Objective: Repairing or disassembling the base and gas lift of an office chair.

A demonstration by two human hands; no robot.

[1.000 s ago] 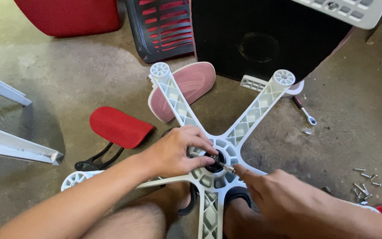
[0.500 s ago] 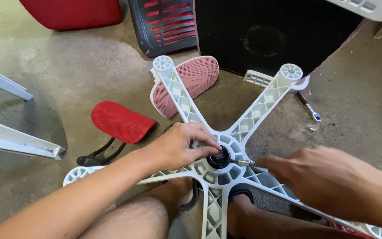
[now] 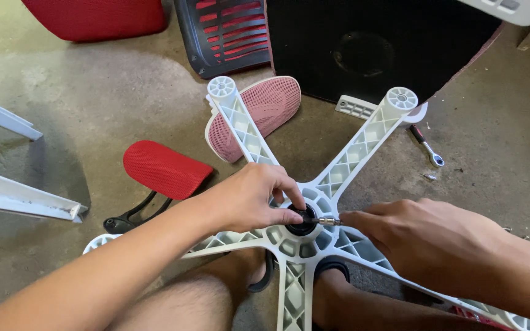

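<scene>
Seen from above, we have a white five-armed chair base (image 3: 314, 184) lying upside down on a concrete floor (image 3: 93, 110), its ribbed arms fanning out from a black hub socket (image 3: 302, 222) at the centre. The left hand (image 3: 249, 199) rests over the hub, fingers closed together and pinching a small dark fitting at the socket's rim. The right hand (image 3: 427, 236) comes in from the side, its fingertips closed on a thin metal bit or screw (image 3: 328, 220) aimed level at the hub — what exactly that piece is we cannot quite make out at this size.

Around the base lie the chair's other parts: a red padded armrest (image 3: 164, 168) on its black bracket, a pink mesh pad (image 3: 262, 113) tucked under one arm, a red-and-black slatted panel (image 3: 228, 30), a red cushion (image 3: 93, 18) and a large black seat pan (image 3: 375, 49). A small ratchet wrench (image 3: 426, 146) sits near the tip of the upper right arm (well apart from both hands).

The risk, as we judge it, is at the hub: the slim metal piece is held only by fingertips, so a slip could drop it into the open ribs, or drive it in crooked. The base rests loosely against the legs — it could rock under pressure and pinch the left fingers.
</scene>
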